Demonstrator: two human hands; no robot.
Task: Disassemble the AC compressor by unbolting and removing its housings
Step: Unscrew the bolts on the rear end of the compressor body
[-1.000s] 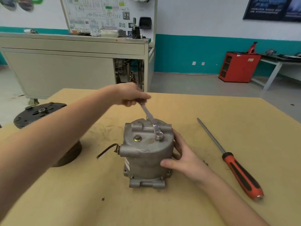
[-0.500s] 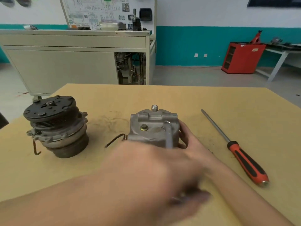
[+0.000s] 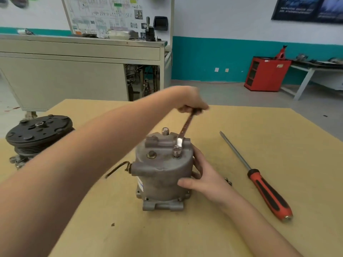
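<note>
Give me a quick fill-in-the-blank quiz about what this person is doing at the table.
1. The right hand steadies the upright grey AC ____ by its side.
2. The left hand grips a ____ whose head sits on a top bolt.
3. The screwdriver lying on the table has a red-and-black ____.

Missing words: compressor; wrench; handle.

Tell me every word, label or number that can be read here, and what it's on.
No text here is legible.
The wiring chart on the wall board: print too small and blurred.
The dark poster: one line of lettering, blurred.
The white sticker on the compressor: mostly hidden, unreadable.
The label on the red cabinet: too small.
</note>
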